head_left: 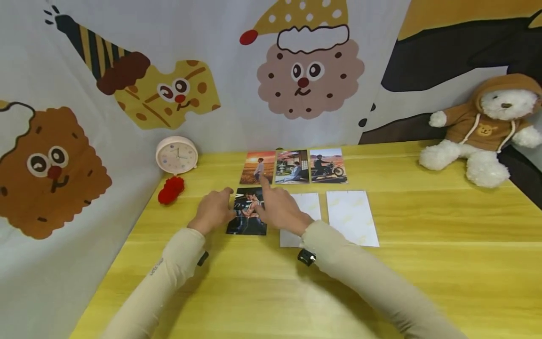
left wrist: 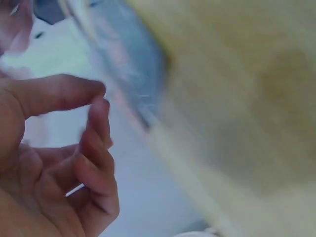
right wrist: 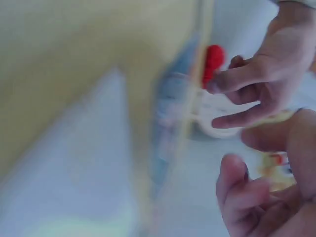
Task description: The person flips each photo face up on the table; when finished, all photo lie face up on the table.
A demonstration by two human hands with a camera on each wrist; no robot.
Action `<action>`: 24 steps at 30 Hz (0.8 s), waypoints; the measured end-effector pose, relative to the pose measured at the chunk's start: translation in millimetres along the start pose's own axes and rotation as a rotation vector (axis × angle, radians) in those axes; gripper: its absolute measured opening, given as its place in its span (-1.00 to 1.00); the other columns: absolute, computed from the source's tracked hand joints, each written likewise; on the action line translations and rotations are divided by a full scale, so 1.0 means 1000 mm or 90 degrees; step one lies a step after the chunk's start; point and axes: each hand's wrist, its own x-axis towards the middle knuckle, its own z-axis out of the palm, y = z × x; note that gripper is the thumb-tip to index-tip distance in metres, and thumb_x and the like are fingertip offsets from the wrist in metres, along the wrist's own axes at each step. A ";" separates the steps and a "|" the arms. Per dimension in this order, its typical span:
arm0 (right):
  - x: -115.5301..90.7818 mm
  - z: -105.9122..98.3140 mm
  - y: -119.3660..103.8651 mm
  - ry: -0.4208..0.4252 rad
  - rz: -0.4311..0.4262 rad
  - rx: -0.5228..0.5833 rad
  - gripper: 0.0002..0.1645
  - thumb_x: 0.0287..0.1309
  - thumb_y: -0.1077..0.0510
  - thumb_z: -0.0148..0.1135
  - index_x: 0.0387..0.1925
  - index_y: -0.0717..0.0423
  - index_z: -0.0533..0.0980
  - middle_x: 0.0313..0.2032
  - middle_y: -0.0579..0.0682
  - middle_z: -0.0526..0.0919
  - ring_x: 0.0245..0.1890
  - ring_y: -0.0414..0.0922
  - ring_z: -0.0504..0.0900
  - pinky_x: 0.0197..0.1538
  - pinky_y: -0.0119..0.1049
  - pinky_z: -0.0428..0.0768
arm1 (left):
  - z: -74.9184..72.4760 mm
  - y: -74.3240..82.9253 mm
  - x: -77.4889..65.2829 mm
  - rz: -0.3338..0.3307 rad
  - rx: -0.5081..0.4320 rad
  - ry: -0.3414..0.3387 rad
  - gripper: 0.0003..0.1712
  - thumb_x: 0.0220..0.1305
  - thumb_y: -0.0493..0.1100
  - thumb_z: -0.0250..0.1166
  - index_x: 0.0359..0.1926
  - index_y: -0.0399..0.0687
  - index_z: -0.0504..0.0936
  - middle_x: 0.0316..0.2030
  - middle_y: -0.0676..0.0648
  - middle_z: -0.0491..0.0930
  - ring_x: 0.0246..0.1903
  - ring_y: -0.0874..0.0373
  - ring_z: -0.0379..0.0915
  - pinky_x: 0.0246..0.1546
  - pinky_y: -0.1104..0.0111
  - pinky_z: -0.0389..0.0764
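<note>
In the head view a dark photo card (head_left: 247, 221) lies on the table, showing a person with bare arms. My left hand (head_left: 213, 210) is at its left edge, the thumb close to the card. On the other side my right hand (head_left: 281, 207) overlaps the card's right edge, its index finger extended toward the upper row. The left wrist view has my left fingers (left wrist: 98, 143) loosely bent with nothing held. In the right wrist view my right thumb and fingers (right wrist: 237, 173) are apart. Beneath my right wrist a white card (head_left: 306, 205) is partly hidden.
Another white card (head_left: 353, 219) lies to the right. Behind are a sunset photo (head_left: 250, 165), a courtyard photo (head_left: 296, 160) and a motorcycle photo (head_left: 328, 162). A round clock (head_left: 177, 154) and red object (head_left: 171, 190) stand left; a plush bear (head_left: 487, 129) sits right.
</note>
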 end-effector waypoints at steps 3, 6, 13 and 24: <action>-0.018 -0.022 0.001 0.111 -0.084 -0.054 -0.23 0.34 0.01 0.25 0.43 0.25 0.23 -0.76 -0.09 0.45 -0.86 -0.27 0.27 -0.75 -0.45 0.21 | -0.002 0.013 -0.019 0.056 -0.062 0.060 -0.39 0.24 -0.13 0.38 0.27 -0.25 0.50 -0.40 -0.08 0.72 -0.54 0.13 0.53 -0.47 0.28 0.54; -0.034 -0.041 0.010 0.144 -0.114 -0.075 -0.45 0.32 0.02 0.27 0.24 0.22 0.47 -0.57 -0.03 0.62 -0.68 -0.23 0.48 -0.61 -0.41 0.39 | -0.002 0.029 -0.037 0.121 -0.196 0.032 -0.51 0.32 -0.12 0.32 0.21 -0.21 0.55 -0.27 -0.09 0.75 -0.40 0.15 0.62 -0.39 0.32 0.61; -0.062 -0.056 0.047 0.050 -0.003 -0.005 -0.46 0.31 0.00 0.28 0.20 0.21 0.49 -0.25 0.11 0.76 -0.31 -0.06 0.71 -0.25 -0.17 0.67 | 0.016 0.057 -0.054 0.108 -0.504 -0.185 -0.42 0.48 -0.12 0.16 0.43 -0.21 0.33 0.19 -0.27 0.57 0.16 -0.11 0.55 0.11 0.08 0.61; -0.081 -0.046 0.075 -0.021 0.127 0.041 -0.12 0.20 0.02 0.40 0.41 0.28 0.22 -0.21 0.12 0.70 -0.30 -0.11 0.64 -0.20 -0.15 0.63 | 0.030 0.077 -0.053 0.082 -0.557 -0.233 -0.29 0.43 -0.03 0.19 0.49 -0.15 0.23 0.37 -0.37 0.36 0.31 -0.21 0.40 0.29 -0.14 0.43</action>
